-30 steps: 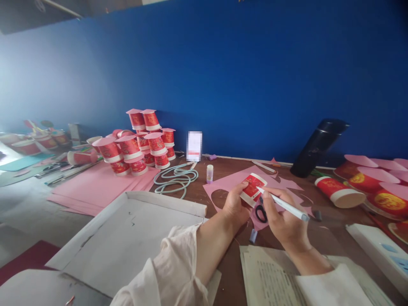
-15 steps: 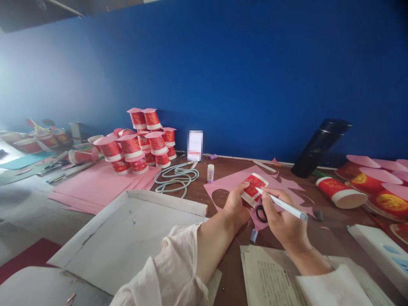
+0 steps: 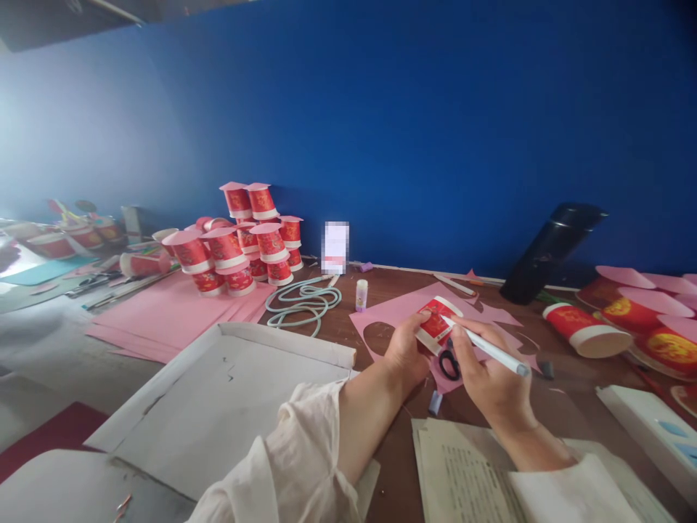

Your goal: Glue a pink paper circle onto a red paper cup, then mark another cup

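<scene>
My left hand [image 3: 406,351] is closed round a red paper cup [image 3: 436,328] with white bands, its thumb lying on the printed side. A white marker pen [image 3: 493,349] is pinched in my right hand [image 3: 490,381], and its tip meets or nearly meets the cup's red surface. Black-handled scissors [image 3: 449,365] lie just below the cup, partly hidden by my right hand. Under both is a sheet of pink paper [image 3: 375,317] with round pieces cut out. The far side of the cup is hidden.
Stacked red cups with pink paper tops [image 3: 229,248] stand left, beside a coiled pale cable [image 3: 305,305] and a glue stick [image 3: 361,296]. A white box lid [image 3: 218,407] lies front left. To the right are a black bottle [image 3: 549,254], a tipped cup [image 3: 588,330] and printed papers [image 3: 462,465].
The whole view has shifted very slightly. My hands keep the same grips on the cup and the marker pen, with the pen tip still at the cup's side.
</scene>
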A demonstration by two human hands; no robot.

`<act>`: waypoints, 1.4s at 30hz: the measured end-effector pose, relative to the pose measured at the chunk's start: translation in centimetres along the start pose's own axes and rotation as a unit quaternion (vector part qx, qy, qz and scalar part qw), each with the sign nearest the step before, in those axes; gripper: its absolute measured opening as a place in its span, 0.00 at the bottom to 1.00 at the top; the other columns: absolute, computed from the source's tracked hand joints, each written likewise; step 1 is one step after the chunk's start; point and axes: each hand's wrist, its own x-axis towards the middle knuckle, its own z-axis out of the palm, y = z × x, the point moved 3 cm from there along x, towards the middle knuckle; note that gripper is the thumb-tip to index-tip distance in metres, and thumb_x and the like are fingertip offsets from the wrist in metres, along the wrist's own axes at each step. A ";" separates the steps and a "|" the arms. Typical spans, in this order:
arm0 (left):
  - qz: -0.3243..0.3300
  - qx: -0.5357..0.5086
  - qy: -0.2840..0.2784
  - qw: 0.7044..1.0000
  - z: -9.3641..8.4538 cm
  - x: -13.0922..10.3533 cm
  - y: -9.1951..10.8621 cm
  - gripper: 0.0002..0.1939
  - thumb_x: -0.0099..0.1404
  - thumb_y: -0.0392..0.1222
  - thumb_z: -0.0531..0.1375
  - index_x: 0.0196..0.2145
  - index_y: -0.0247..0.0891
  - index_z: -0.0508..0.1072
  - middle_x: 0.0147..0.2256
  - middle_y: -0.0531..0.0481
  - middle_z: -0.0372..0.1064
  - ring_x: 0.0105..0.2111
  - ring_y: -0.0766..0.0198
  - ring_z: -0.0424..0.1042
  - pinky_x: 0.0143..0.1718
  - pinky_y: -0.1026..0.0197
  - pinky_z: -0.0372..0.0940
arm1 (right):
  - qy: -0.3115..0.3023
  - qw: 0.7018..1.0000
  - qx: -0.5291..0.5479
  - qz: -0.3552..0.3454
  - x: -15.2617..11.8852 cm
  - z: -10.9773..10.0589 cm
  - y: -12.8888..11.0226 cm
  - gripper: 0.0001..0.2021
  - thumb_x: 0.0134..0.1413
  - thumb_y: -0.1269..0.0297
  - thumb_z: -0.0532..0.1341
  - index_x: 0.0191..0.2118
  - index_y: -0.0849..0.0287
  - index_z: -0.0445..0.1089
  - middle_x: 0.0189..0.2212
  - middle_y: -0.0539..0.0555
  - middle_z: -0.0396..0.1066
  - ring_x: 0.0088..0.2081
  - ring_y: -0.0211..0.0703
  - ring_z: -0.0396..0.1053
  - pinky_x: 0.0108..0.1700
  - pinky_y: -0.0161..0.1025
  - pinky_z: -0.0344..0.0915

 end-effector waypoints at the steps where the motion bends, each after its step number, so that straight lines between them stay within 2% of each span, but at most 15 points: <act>1: 0.001 -0.002 -0.006 1.000 0.0 0.0 0.0 0.03 0.56 0.34 0.61 0.28 0.31 0.74 0.27 0.46 0.72 0.27 0.65 0.71 0.35 0.64 0.65 | 0.000 1.000 0.001 0.004 0.0 0.0 0.0 0.08 0.61 0.64 0.59 0.41 0.60 0.73 0.35 0.56 0.77 0.38 0.44 0.75 0.42 0.40 0.71; 8: -0.005 0.001 -0.014 1.000 -0.1 0.0 0.0 0.03 0.55 0.35 0.63 0.28 0.32 0.74 0.27 0.48 0.71 0.27 0.66 0.71 0.34 0.64 0.64 | -0.024 0.999 0.020 0.009 -0.3 0.1 0.2 0.08 0.61 0.64 0.59 0.42 0.59 0.73 0.37 0.55 0.77 0.39 0.44 0.76 0.44 0.40 0.70; 16: 0.010 0.001 -0.021 1.000 -0.2 0.3 -0.1 0.06 0.53 0.36 0.64 0.30 0.32 0.75 0.30 0.46 0.73 0.30 0.63 0.72 0.39 0.62 0.66 | 0.024 1.000 0.001 0.014 0.4 -0.5 -0.4 0.08 0.61 0.64 0.59 0.41 0.61 0.74 0.35 0.57 0.77 0.37 0.44 0.75 0.42 0.40 0.70; 26: 0.010 0.025 0.029 0.999 -0.2 0.0 -0.2 0.04 0.53 0.35 0.64 0.27 0.32 0.73 0.26 0.47 0.72 0.27 0.64 0.71 0.35 0.63 0.65 | 0.001 1.000 0.008 0.016 0.1 -0.1 0.0 0.08 0.61 0.63 0.59 0.41 0.59 0.73 0.36 0.57 0.77 0.38 0.46 0.76 0.42 0.42 0.70; 33: 0.008 0.040 0.002 0.999 0.0 -0.2 -0.2 0.06 0.52 0.37 0.65 0.27 0.33 0.73 0.26 0.49 0.70 0.27 0.65 0.69 0.35 0.63 0.63 | -0.009 1.000 0.019 0.011 0.0 0.1 -0.1 0.09 0.61 0.63 0.59 0.42 0.59 0.73 0.38 0.58 0.77 0.40 0.47 0.76 0.44 0.44 0.71; 42: -0.005 0.042 0.013 0.999 0.2 -0.4 -0.1 0.05 0.53 0.37 0.64 0.27 0.33 0.72 0.24 0.49 0.69 0.25 0.65 0.68 0.34 0.63 0.62 | -0.014 1.000 0.009 0.017 -0.2 0.2 0.2 0.09 0.61 0.63 0.59 0.43 0.60 0.73 0.38 0.58 0.77 0.40 0.46 0.76 0.44 0.43 0.71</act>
